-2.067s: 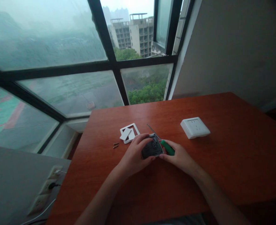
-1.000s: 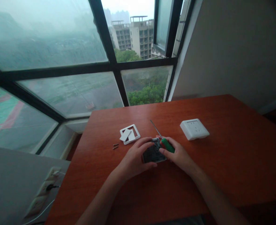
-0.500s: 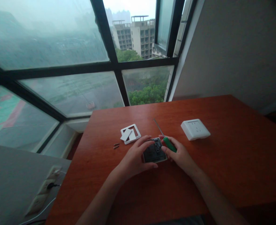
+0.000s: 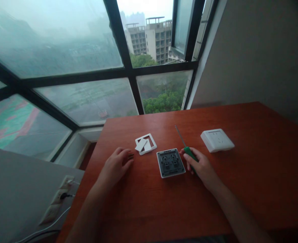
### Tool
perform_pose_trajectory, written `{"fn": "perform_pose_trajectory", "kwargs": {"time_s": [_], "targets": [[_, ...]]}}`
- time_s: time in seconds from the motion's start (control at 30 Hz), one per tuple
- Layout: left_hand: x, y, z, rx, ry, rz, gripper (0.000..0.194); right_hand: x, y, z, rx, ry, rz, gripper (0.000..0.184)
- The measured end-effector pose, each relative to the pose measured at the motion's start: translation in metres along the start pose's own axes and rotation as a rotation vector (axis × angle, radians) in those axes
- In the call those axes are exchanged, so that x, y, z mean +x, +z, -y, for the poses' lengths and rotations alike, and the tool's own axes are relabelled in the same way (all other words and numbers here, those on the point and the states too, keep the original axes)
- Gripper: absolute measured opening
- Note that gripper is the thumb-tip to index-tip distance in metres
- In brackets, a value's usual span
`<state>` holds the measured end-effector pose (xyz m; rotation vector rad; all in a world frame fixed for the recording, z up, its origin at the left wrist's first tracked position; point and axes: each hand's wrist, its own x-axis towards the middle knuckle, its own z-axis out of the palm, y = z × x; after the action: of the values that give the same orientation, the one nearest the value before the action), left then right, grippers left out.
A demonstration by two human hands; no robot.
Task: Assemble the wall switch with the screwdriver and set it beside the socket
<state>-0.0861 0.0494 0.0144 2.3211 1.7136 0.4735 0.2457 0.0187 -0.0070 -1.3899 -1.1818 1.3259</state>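
My right hand (image 4: 199, 163) is closed round the green handle of a screwdriver (image 4: 188, 150), whose thin metal shaft points up and left. Just left of that hand, a square switch with a dark inner face and white rim (image 4: 171, 163) lies flat on the table. My left hand (image 4: 117, 164) rests low at the left, thumb and fingers apart. Small screws (image 4: 130, 156) show at its fingertips, partly covered; I see no firm grip on them. Beyond it lies a white square frame (image 4: 154, 143) with white cover plates (image 4: 141, 145) on it.
A white boxed wall socket (image 4: 217, 140) sits at the right of the reddish-brown table (image 4: 255, 162). Windows with dark frames (image 4: 132, 72) stand behind the table's far edge. Wall outlets (image 4: 57, 197) with a black plug and cables are low at the left.
My left hand has left the switch and moved left to the screws. The right hand stays beside the switch with the screwdriver. The view has shifted slightly.
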Motion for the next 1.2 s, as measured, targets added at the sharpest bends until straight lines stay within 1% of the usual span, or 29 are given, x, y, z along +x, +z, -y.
{"fn": "perform_pose_trajectory", "kwargs": {"time_s": [0.1, 0.2, 0.33, 0.53, 0.63, 0.73, 0.83, 0.9, 1.0, 1.1, 1.2], "targets": [[-0.001, 0.007, -0.003, 0.010, 0.036, 0.030, 0.017, 0.001, 0.000, -0.002, 0.003, 0.008, -0.016, 0.036], [0.000, 0.010, -0.009, 0.037, 0.046, 0.025, 0.017, 0.000, -0.002, -0.002, -0.001, 0.010, -0.014, 0.036], [-0.001, 0.009, -0.013, 0.026, 0.061, 0.013, 0.017, 0.000, -0.002, -0.001, -0.006, 0.010, -0.002, 0.035], [0.000, 0.007, -0.012, -0.045, 0.022, 0.042, 0.013, 0.000, -0.001, -0.001, -0.008, -0.004, 0.003, 0.035], [0.001, 0.008, -0.011, -0.092, 0.019, 0.036, 0.012, 0.000, -0.001, -0.003, -0.011, -0.007, 0.002, 0.035], [0.001, 0.007, -0.012, -0.127, 0.025, -0.018, 0.012, 0.000, -0.001, -0.003, -0.007, -0.006, -0.001, 0.036], [0.001, 0.002, -0.016, -0.184, -0.003, -0.131, 0.016, 0.000, -0.001, -0.002, -0.001, -0.006, -0.002, 0.037], [0.002, -0.002, -0.021, -0.232, -0.019, -0.200, 0.016, 0.000, -0.001, -0.001, 0.003, -0.005, -0.001, 0.037], [0.003, -0.006, -0.033, -0.327, -0.005, -0.240, 0.012, -0.001, 0.000, -0.001, 0.010, -0.001, -0.004, 0.036], [0.004, -0.002, -0.052, -0.452, 0.054, -0.210, 0.009, -0.001, 0.000, 0.000, 0.014, -0.003, -0.011, 0.036], [0.008, 0.006, -0.076, -0.508, 0.137, -0.160, 0.008, -0.001, 0.000, 0.001, 0.007, -0.005, -0.016, 0.035]]}}
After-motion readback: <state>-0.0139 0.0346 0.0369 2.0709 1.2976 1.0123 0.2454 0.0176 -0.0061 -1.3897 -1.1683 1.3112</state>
